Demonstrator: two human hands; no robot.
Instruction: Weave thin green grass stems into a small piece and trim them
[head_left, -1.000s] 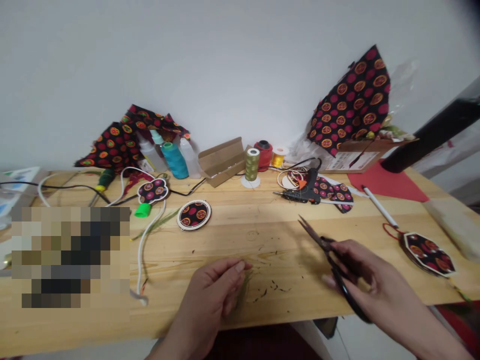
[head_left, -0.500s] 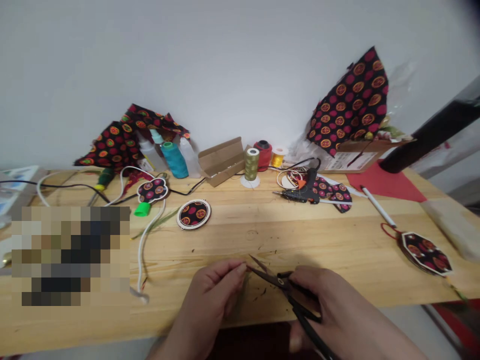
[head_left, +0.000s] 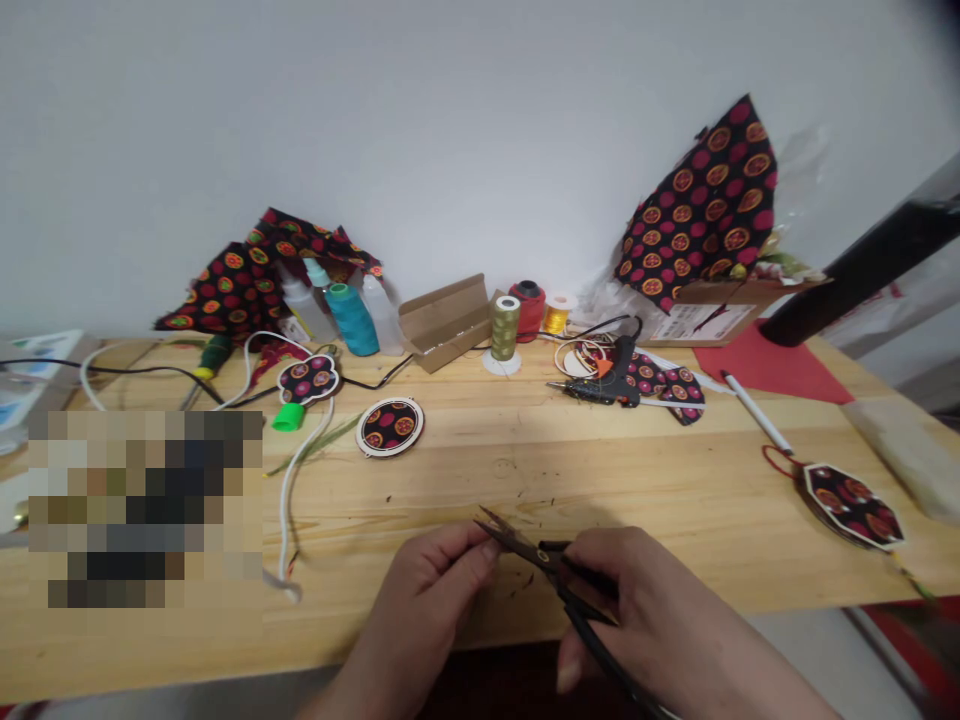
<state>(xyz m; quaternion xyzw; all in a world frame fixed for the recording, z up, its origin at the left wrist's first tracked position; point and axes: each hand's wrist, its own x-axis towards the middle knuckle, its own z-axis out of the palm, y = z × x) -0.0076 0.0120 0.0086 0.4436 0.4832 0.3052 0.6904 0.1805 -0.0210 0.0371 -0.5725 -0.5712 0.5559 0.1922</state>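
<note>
My right hand (head_left: 645,610) grips black scissors (head_left: 540,558) near the table's front edge, the blades slightly apart and pointing left toward my left fingertips. My left hand (head_left: 431,590) is pinched shut on something thin and greenish, too small to make out, right at the blade tips. Small dark thread clippings (head_left: 525,580) lie on the wood between the hands.
On the wooden table (head_left: 675,490): a round fabric-covered disc (head_left: 389,427), a flower-shaped one (head_left: 306,380), an octagonal one (head_left: 851,503), a black glue gun (head_left: 611,380), olive thread spool (head_left: 504,330), teal spool (head_left: 351,320), white cord (head_left: 289,500), white pen (head_left: 757,412), patterned fabric (head_left: 705,215).
My right hand has carried the scissors from the right side leftward to my left fingertips. The left hand has stayed almost still.
</note>
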